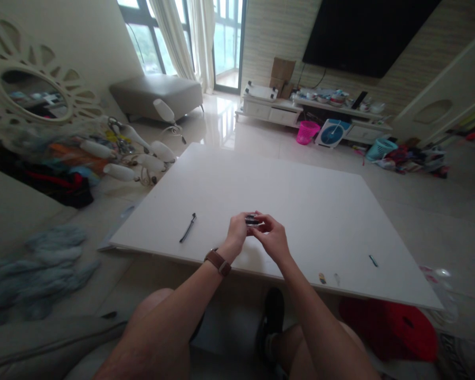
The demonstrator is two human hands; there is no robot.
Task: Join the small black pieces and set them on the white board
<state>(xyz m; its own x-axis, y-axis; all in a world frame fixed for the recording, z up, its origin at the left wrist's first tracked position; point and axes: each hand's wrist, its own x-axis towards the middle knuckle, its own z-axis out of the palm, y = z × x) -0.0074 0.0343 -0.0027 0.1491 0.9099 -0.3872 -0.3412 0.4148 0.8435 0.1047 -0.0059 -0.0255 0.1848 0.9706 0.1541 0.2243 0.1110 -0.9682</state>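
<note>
Item one: we are holding a small dark object [253,220] between both hands just above the near half of the white board [301,200], our left hand [237,232], a brown watch strap [217,262] on its wrist, pinching one end and our right hand [273,237] pinching the other, though what the object is we cannot tell. Item two: a thin dark strip [188,228] is lying on the board left of our hands, and a small blue piece [373,260] is lying well apart to the right, near the front edge.
</note>
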